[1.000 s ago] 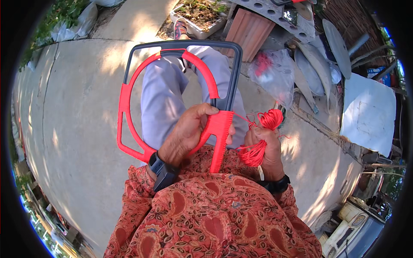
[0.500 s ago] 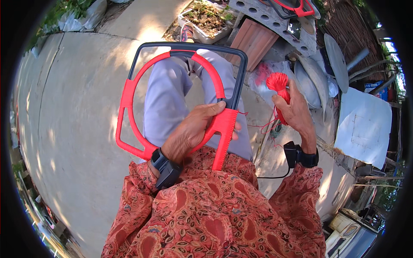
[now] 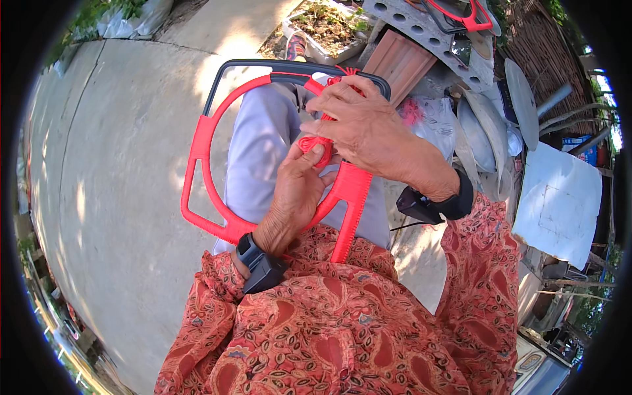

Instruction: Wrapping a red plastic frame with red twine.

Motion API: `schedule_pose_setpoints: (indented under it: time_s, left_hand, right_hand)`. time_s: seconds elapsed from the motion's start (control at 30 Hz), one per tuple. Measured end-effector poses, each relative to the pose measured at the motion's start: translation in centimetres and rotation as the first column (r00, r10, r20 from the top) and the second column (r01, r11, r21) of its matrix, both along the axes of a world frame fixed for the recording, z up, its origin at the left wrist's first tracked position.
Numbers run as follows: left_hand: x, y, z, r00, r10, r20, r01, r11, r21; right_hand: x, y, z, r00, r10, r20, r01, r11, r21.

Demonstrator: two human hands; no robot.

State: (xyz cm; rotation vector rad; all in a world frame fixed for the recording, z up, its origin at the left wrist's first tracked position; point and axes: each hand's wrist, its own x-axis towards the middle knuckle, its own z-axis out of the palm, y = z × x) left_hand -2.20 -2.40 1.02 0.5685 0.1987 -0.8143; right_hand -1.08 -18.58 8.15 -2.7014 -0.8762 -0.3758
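A black rounded frame with a ring inside it (image 3: 353, 187) rests across my lap, much of it bound tightly in red cord. The top bar and upper corners are still bare black. My left hand (image 3: 293, 191) is inside the ring, its thumb and fingers closed on the lower end of a red cord bundle (image 3: 316, 149). Over the ring's right side reaches my right hand (image 3: 368, 128), fingers curled round the upper part of that bundle. Loose red strands show above its knuckles. The right fingertips are partly hidden.
Grey concrete ground (image 3: 125, 164) stretches to the left. At the right lie a clear plastic bag (image 3: 431, 125) with red cord, metal lids (image 3: 477, 131) and a white board (image 3: 559, 204). A second red-bound frame (image 3: 469, 21) sits on a perforated block beyond a planter (image 3: 329, 33).
My right hand has come left from beside the frame to its ring, bringing the cord bundle. My left hand has let go of the frame's right side and now grips the bundle's lower end.
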Motion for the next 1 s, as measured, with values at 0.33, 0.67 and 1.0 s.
schedule_pose_setpoints:
  time_s: [0.33, 0.67, 1.0]
  left_hand:
    - [0.2, -0.1, -2.0, 0.904, -0.164, -0.394, 0.174, 0.985, -0.011]
    - [0.4, -0.1, -1.3, 0.895, -0.325, -0.305, 0.391, 0.901, 0.188]
    - [-0.1, -0.6, -0.2, 0.924, -0.382, -0.002, 0.376, 0.909, 0.179]
  right_hand:
    - [-8.2, -4.0, -7.2, 0.678, -0.093, -0.729, 0.701, 0.383, 0.602]
    - [-7.1, -2.1, -7.9, 0.948, -0.186, -0.259, 0.274, 0.891, 0.361]
    - [-12.1, -10.5, -4.7, 0.643, -0.441, -0.626, 0.610, -0.199, 0.767]
